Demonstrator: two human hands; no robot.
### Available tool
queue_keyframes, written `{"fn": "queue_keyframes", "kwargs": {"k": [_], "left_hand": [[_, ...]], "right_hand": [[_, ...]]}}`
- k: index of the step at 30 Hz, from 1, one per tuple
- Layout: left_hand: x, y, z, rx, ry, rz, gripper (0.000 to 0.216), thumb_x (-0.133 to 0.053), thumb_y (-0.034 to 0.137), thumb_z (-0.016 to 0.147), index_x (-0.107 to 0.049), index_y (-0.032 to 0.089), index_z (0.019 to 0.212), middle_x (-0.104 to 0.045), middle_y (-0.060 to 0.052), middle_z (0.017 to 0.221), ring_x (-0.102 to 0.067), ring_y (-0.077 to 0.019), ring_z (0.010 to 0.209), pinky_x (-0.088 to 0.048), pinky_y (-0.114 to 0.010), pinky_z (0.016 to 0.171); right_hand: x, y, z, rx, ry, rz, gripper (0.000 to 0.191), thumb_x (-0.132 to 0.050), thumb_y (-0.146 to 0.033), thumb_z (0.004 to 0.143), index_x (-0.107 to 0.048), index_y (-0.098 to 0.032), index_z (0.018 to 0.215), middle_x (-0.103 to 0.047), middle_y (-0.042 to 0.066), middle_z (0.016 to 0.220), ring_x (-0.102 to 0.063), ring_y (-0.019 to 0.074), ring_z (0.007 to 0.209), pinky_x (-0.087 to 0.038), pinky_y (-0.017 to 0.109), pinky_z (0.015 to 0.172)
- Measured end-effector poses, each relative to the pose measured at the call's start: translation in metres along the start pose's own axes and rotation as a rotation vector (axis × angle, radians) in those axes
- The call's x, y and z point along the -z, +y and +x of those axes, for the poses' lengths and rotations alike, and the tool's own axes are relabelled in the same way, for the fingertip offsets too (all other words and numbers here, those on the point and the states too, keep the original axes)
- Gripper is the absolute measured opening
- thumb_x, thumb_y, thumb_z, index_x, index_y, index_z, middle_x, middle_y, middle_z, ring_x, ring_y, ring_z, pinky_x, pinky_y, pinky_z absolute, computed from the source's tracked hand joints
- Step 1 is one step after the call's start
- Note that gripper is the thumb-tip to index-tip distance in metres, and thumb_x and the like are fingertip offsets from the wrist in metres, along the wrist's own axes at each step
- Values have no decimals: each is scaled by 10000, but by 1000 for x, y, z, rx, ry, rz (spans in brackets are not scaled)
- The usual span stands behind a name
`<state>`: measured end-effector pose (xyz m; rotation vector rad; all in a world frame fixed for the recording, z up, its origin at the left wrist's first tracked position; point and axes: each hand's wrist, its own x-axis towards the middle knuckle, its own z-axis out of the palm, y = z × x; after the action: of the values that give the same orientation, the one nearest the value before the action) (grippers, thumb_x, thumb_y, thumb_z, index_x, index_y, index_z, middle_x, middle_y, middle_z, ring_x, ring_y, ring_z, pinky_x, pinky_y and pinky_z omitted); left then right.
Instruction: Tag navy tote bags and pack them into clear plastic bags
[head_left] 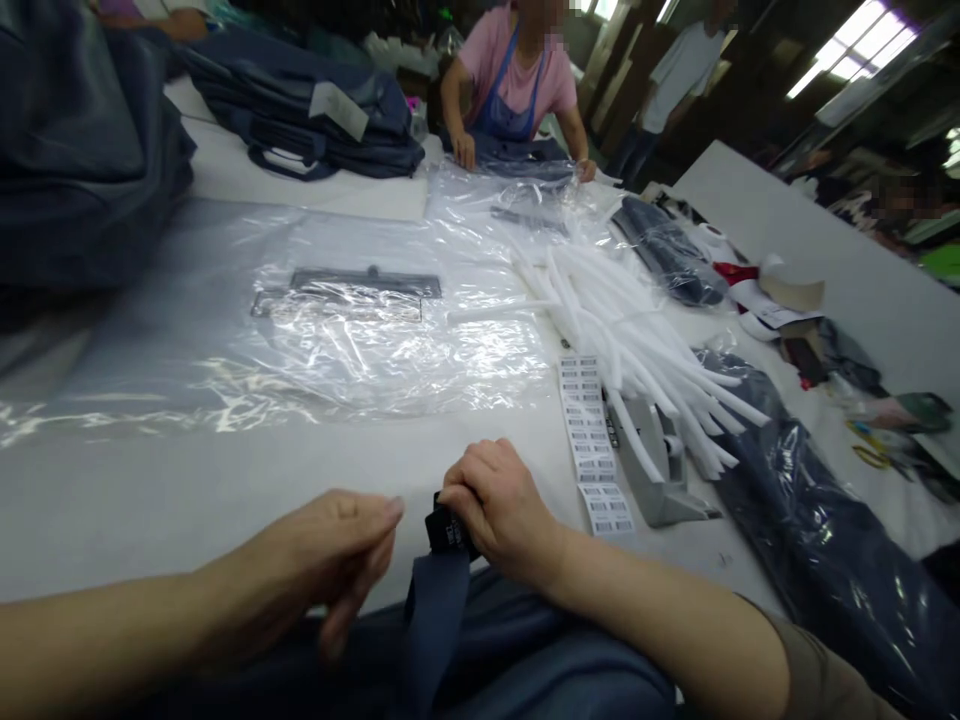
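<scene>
My right hand [501, 510] is closed around the end of a dark blue strap [435, 610] with a black label on it, at the near edge of the white table [187, 500]. The strap belongs to a dark blue bag [525, 670] lying at my side of the table. My left hand [337, 555] hovers just left of the strap, fingers loosely curled and apart, holding nothing.
Clear plastic bags [337, 330] lie spread over the table's middle. A heap of white foam tubes [637, 340], a strip of barcode stickers [592, 440] and a grey tape dispenser [656, 460] sit to the right. Bagged dark goods [825, 540] lie far right. A person in pink [517, 90] works opposite; folded blue bags [300, 110] are stacked behind.
</scene>
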<state>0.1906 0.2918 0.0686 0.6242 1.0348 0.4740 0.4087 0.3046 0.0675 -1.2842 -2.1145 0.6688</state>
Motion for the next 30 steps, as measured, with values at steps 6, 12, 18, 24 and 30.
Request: {"fn": "queue_keyframes", "kwargs": {"k": [6,12,18,24,30], "left_hand": [[-27,13,47,140,-318,107,401,-658,527,790,-710,134,847,-646,-101,872,-583,-170,805,-482,-191,639],[-12,-11,53,93,7,-145,263,-760,344,735,-699,133,879,-689,-111,915,-643,-210,846,-535,-282,776],[-3,-14,44,-21,297,-352,280,-848,249,617,-615,131,718,-685,-84,822,-651,-184,755,-567,-279,723],[-8,-22,45,-100,280,-316,455,-840,451,606,-504,149,654,-636,-35,700,-609,-153,681,-556,-270,663],[-14,-21,54,-214,393,-302,523,-843,479,553,-429,169,629,-569,29,602,-553,-120,616,-522,-241,606]], "right_hand": [[-10,13,-13,61,244,-101,188,-441,-306,944,-599,-209,914,-559,54,917,-514,196,912,-387,382,857],[-5,28,-20,136,131,-156,449,-575,-386,837,-522,-209,1246,-422,141,1349,-305,335,1325,-287,561,1084],[-10,38,-13,344,-145,-243,510,-598,-210,799,-531,-274,1301,-370,115,1482,-247,327,1398,-335,525,1085],[-8,45,-3,553,45,-354,297,-577,-99,855,-652,-274,1083,-653,14,1227,-334,253,1383,-289,512,1130],[-2,39,11,680,-42,-326,280,-518,-136,903,-610,-229,1150,-630,59,1263,-428,211,1328,-331,462,1130]]}}
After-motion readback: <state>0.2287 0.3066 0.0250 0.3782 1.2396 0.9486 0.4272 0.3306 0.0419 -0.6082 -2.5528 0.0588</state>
